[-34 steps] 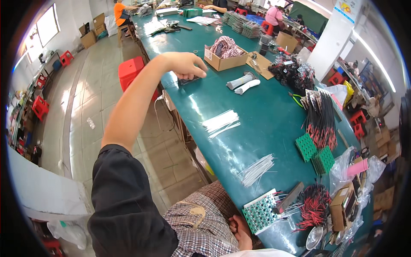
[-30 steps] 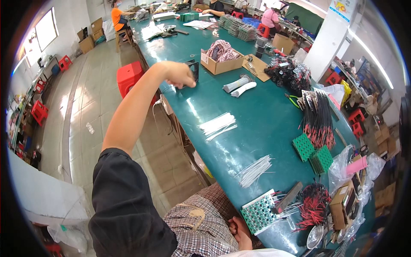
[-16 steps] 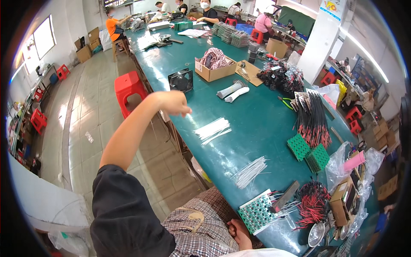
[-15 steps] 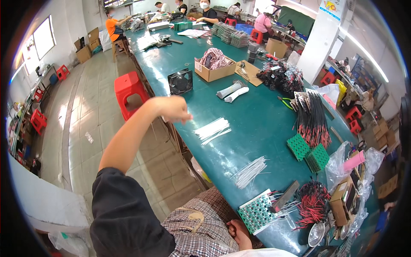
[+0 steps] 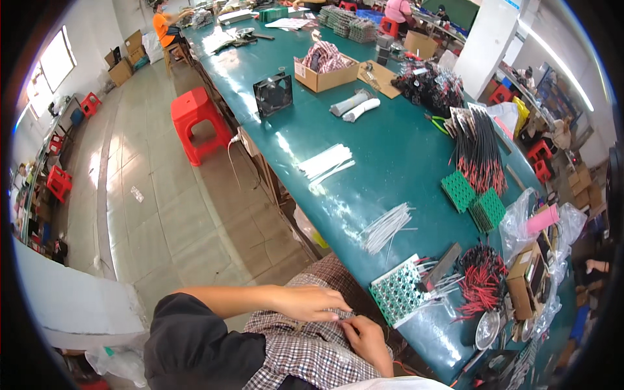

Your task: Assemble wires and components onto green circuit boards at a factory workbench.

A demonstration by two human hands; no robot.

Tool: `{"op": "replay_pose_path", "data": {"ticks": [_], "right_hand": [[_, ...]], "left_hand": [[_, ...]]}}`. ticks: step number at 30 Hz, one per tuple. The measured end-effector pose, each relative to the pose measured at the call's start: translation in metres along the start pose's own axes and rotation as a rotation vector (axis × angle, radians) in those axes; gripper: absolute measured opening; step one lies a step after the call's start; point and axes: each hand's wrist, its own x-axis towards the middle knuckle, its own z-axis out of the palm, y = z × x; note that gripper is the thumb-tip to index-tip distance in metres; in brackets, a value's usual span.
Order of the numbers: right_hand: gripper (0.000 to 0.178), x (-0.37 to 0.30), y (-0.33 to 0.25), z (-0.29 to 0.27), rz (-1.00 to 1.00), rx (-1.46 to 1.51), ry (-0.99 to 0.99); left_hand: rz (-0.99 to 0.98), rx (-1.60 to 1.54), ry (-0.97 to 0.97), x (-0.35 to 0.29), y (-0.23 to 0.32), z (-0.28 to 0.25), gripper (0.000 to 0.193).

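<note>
My left hand [image 5: 312, 303] reaches across my lap, palm down, with its fingers stretched out toward the right hand. Close against its fingertips is my right hand [image 5: 368, 339], fingers curled and thumb pressed in. Whatever the right fingers may hold is too small to make out. Both hands are over the checked apron [image 5: 305, 354], beside the green table's edge. Nearest to them on the table lies a white-backed panel of green circuit boards [image 5: 398, 292], with a dark bar [image 5: 444, 265] and white and red wires at its right side.
The green table [image 5: 390, 156] bears bundles of white strips [image 5: 325, 162], grey-white wires [image 5: 387, 227], a black fan [image 5: 273, 95], an open carton [image 5: 325, 77], green board stacks [image 5: 487, 211] and black-red wires [image 5: 478, 156]. A red stool [image 5: 198, 123] stands left. Other people sit farther off.
My left hand has come down from above the table's left edge to my lap, beside the right hand. The right hand has risen slightly. The view has tilted downward.
</note>
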Motion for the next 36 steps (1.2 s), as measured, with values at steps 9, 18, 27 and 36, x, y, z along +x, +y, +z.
{"op": "replay_pose_path", "data": {"ticks": [9, 18, 27, 36], "right_hand": [[0.012, -0.041, -0.009, -0.029, -0.018, 0.091, 0.126], [0.01, -0.075, 0.015, -0.049, 0.038, 0.04, 0.112], [0.008, -0.083, 0.014, -0.055, 0.055, -0.033, 0.151], [0.012, -0.075, 0.011, -0.062, 0.008, -0.124, 0.235]], "left_hand": [[-0.25, 0.074, -0.028, 0.006, 0.034, 0.021, 0.028], [-0.326, 0.1, -0.12, 0.006, 0.035, -0.012, 0.02], [-0.141, 0.43, -0.022, 0.013, 0.027, 0.01, 0.022], [-0.241, 0.007, -0.233, 0.061, 0.05, 0.042, 0.021]]}}
